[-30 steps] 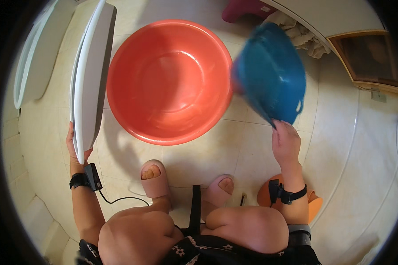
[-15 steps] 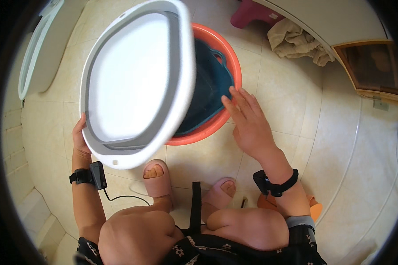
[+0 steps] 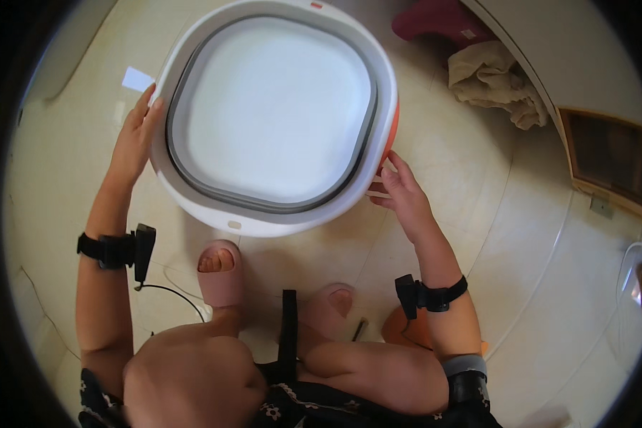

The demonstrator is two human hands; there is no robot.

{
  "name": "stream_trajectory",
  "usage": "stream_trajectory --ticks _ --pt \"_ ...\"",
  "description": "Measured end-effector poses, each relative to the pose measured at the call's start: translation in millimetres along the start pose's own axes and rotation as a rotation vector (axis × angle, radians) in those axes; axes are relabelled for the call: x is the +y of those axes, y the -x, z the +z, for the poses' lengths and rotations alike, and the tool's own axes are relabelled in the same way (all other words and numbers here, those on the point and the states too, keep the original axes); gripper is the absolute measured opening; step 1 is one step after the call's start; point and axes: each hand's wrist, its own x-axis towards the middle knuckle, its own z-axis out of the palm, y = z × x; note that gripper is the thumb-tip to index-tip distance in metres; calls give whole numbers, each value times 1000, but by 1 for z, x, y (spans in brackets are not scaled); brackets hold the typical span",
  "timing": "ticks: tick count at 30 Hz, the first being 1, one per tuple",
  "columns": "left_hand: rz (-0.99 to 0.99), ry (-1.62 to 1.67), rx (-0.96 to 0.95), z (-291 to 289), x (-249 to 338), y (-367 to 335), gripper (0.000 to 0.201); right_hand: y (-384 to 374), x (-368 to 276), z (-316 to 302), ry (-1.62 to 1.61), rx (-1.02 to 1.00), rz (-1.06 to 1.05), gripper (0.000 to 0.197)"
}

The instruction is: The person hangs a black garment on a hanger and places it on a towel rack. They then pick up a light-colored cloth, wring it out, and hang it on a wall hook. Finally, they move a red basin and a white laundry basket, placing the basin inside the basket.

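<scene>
A white basin [image 3: 271, 107] with a grey inner band lies nearly level over an orange-red basin [image 3: 394, 132], of which only a sliver shows at the right. My left hand [image 3: 132, 139] is against the white basin's left rim, fingers stretched out along it. By the lower right rim is my right hand [image 3: 404, 192], its fingers apart and their tips partly hidden near the edge. The dark blue thing inside the orange-red basin is now covered from sight. Each forearm wears a black strap with a small device.
My feet in pink slippers [image 3: 221, 282] stand just below the basins. An orange object [image 3: 406, 329] is beside my right forearm. At the upper right are a magenta stool [image 3: 442, 25], a crumpled beige cloth [image 3: 496, 78] and a white cabinet [image 3: 571, 50]. A thin cable [image 3: 549, 264] crosses the tiles.
The white basin has gone from tilted to nearly level and moved right over the orange-red one. My left hand has moved up its rim; my right hand has moved slightly down, beside the rim.
</scene>
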Motion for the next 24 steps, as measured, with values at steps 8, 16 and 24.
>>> stream_trajectory --ticks 8,16,24 --pt "-474 624 -303 7 29 16 58 -23 4 -10 -558 -286 92 54" --pt "-428 517 -456 -2 33 10 59 -36 29 -1 -439 32 131 38" --pt "-184 893 -508 -8 86 11 60 -18 -6 -28 -591 311 -115 42"
